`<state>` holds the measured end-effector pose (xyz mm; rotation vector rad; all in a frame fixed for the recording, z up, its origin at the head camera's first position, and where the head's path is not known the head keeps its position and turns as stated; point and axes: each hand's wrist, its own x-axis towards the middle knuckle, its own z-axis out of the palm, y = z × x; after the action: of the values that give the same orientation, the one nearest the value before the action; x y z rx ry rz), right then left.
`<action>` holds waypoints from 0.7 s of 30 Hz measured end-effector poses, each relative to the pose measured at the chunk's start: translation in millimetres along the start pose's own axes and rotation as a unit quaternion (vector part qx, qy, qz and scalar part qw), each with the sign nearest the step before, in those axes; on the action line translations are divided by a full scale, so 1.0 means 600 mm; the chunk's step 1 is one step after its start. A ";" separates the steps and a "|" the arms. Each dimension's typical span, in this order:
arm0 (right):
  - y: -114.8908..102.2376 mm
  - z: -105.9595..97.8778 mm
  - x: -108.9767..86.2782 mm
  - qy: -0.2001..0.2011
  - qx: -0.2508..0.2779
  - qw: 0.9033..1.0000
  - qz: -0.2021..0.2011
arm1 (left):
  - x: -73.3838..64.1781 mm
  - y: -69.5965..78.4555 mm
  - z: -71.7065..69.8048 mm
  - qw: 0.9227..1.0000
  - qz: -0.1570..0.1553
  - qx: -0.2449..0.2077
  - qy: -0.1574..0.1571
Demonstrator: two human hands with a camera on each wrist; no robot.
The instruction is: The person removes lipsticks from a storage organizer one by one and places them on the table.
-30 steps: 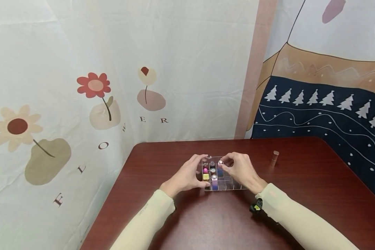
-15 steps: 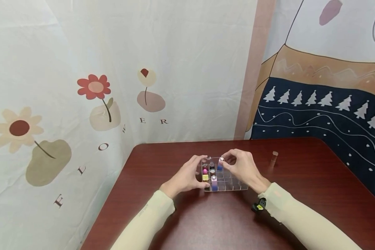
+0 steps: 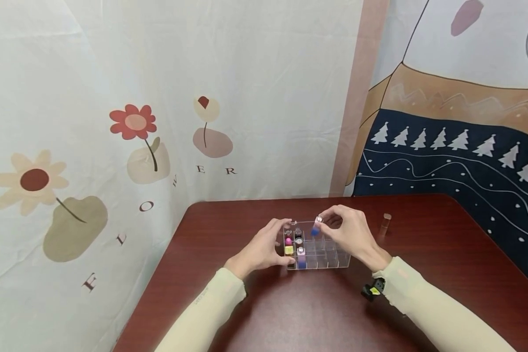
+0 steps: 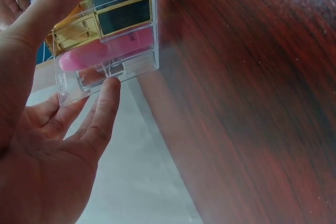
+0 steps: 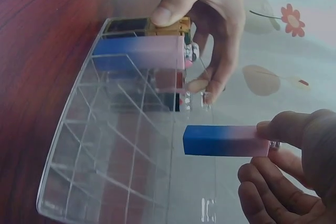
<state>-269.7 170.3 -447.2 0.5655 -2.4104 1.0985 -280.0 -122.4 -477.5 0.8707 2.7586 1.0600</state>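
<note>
Gripping a clear lipstick organizer (image 3: pixel 332 259) by its left end with the left hand (image 3: pixel 260 249); pinching a blue-and-pink lipstick tube (image 5: pixel 226 140) with the right hand (image 3: pixel 351 231), near the organizer's far edge

The person's left sleeve (image 3: pixel 207 310) and right sleeve (image 3: pixel 440 310) were long and pale cream, with creased, slightly uneven cuffs. Along the left forearm ran a short line of small dark marks (image 3: pixel 201 296), which appeared to be lettering but was too small to read. A compact black device (image 3: pixel 368 294) with a bright yellow-green patch (image 3: pixel 375 291) was worn beside the right cuff, while the left hand (image 3: pixel 261 248) and right hand (image 3: pixel 353 233) were bare.
</note>
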 end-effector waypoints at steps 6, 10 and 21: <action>0.004 -0.023 -0.005 0.004 -0.001 1.000 0.014 | -0.001 0.000 0.001 1.000 0.001 -0.005 0.001; 0.008 -0.039 -0.008 0.005 -0.010 1.000 0.029 | -0.001 -0.001 0.001 1.000 0.000 -0.001 0.002; 0.035 -0.083 -0.016 0.034 -0.017 0.999 0.038 | -0.001 -0.003 -0.002 1.000 0.005 0.003 0.000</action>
<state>-262.4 223.6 -435.5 0.4218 -2.4047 1.0884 -280.5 -124.3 -477.7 0.8873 2.7623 1.0532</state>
